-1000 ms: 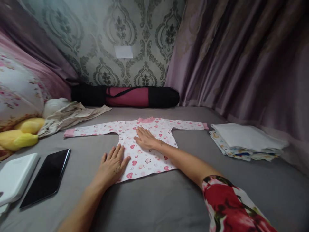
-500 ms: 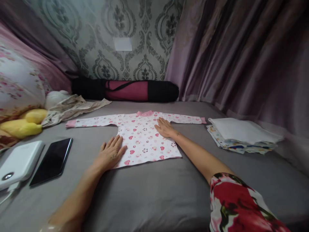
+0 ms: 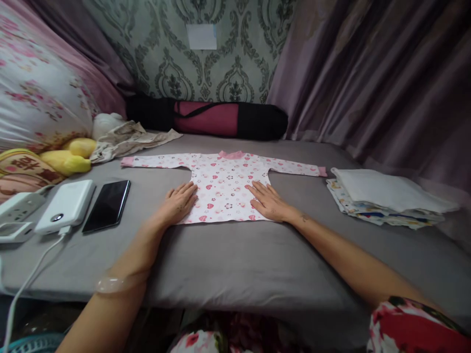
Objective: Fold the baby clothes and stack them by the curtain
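Observation:
A small long-sleeved shirt [image 3: 228, 189], white with pink hearts and flowers, lies spread out on the grey sheet [image 3: 235, 260]. Its pink collar points away from me and both sleeves stretch out sideways to pink cuffs. My left hand [image 3: 179, 203] rests flat on the shirt's lower left edge, fingers extended. On the lower right part lies my right hand [image 3: 270, 202], palm down with fingers spread. Neither hand grips the cloth.
At right sits a stack of folded cloths [image 3: 390, 196]. To the left are a black phone [image 3: 107, 206], a white power bank [image 3: 66, 206] with a cable, a power strip [image 3: 18, 208] and yellow plush toys [image 3: 69, 159]. A black and maroon rolled bag [image 3: 206, 117] lies along the wall.
My right hand has slid down the shirt from near the right armpit to the lower right side. My left hand stays at the left edge. The view has tilted downward.

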Motion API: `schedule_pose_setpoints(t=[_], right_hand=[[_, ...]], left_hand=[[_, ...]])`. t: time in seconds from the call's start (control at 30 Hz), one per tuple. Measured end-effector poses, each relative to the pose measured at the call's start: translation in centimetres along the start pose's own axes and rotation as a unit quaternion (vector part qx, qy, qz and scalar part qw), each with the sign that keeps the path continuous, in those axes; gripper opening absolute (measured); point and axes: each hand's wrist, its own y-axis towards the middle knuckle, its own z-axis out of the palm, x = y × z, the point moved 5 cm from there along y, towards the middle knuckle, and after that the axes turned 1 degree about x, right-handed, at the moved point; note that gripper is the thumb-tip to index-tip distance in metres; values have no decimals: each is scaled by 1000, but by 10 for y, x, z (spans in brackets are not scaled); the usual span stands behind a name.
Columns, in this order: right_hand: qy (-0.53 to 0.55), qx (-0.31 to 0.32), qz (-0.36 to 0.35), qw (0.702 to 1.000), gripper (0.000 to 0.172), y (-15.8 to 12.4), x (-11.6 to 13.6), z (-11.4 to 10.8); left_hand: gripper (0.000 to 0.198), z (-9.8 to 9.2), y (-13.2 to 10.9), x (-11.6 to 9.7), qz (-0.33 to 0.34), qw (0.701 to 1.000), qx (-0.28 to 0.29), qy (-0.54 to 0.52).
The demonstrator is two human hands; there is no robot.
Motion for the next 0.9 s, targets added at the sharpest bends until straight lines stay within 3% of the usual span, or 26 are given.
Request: schedule_pose_setpoints(t=[0.5,0.77,0.9], right_hand=[[47,42,-52,997,54,-55,25,-4],[110,57,-67,990,54,-88,53,-19],[127,73,-66,987,60,-99,68,-28]], left_hand=[[53,-1,0,4,23,999,-27,-23],[47,-12,-2,-3,104,979,-166,-60],[47,-16,-8,-20,153,966,-186,-98]])
